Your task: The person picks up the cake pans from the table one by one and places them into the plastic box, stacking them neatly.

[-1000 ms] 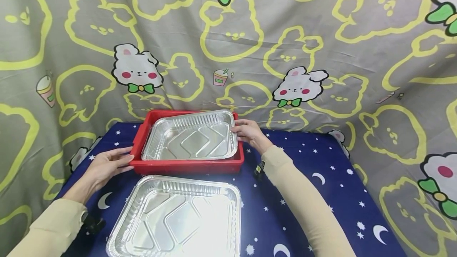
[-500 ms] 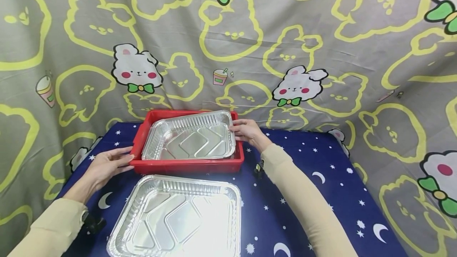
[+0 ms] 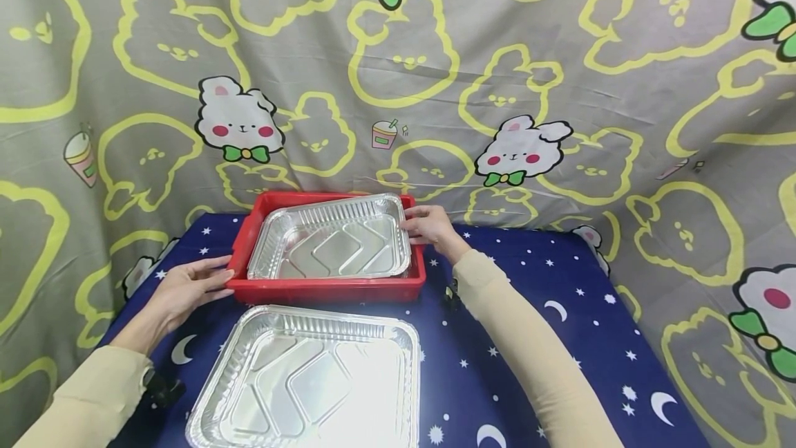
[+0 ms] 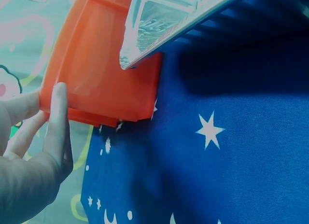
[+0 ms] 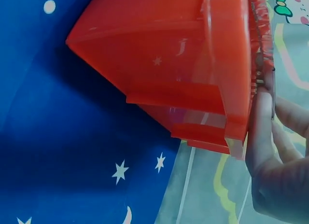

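Note:
A red plastic bin (image 3: 323,290) stands toward the back of the table, in front of the patterned curtain. Inside it lies a silver foil pan (image 3: 338,247), askew, its right end higher and near the bin's rim. My left hand (image 3: 186,289) holds the bin's left front corner, thumb against the outer wall (image 4: 111,89) in the left wrist view. At the right end, my right hand (image 3: 432,230) pinches the edge of that foil pan; in the right wrist view its thumb (image 5: 259,127) lies beside the red rim. A second foil pan (image 3: 298,379) sits in front of the bin.
A dark blue cloth (image 3: 516,337) printed with stars and moons covers the table. Close behind the bin hangs a grey curtain (image 3: 404,40) with yellow outlines and white rabbits.
The foil pan in the bin has shifted slightly left and down, with my right hand at its edge. My left hand and the front foil pan have stayed put.

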`<state>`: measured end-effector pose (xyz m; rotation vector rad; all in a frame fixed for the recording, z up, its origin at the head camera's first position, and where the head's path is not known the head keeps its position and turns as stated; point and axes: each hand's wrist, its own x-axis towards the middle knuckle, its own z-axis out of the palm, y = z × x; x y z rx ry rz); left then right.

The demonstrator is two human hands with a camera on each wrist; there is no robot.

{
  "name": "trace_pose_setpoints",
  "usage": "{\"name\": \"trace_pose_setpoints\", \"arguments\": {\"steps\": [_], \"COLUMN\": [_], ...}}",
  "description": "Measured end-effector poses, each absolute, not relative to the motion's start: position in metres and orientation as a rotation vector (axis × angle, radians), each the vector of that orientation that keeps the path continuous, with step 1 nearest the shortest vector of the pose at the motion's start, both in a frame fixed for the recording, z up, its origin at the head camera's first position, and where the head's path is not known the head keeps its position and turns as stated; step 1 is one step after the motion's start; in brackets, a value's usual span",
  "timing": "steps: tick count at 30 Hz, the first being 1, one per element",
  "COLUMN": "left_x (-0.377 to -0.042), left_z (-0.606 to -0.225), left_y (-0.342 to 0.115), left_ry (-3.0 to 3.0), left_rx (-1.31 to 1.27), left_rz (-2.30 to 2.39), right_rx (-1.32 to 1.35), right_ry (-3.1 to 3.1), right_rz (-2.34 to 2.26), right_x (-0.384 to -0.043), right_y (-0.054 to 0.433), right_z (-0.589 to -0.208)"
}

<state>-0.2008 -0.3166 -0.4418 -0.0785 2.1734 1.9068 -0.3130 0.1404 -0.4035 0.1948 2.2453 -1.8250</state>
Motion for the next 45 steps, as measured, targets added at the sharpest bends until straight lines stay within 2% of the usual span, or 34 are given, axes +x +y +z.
{"name": "trace_pose_setpoints", "arguments": {"steps": [28,45], "left_x": [-0.201,-0.203], "left_z": [-0.442,-0.444], "left_y": [-0.32,-0.318], "left_ry": [2.157,2.191], "left_rx": [-0.054,-0.065], "left_rz": [1.926,1.894], "right_rx": [0.177,0.128], "right_ry": [2.372,2.246], "right_rz": [-1.716,-1.844], "right_x": [-0.312,-0.278], "right_y": [0.143,0.168], "right_z": [-0.406,-0.402]}}
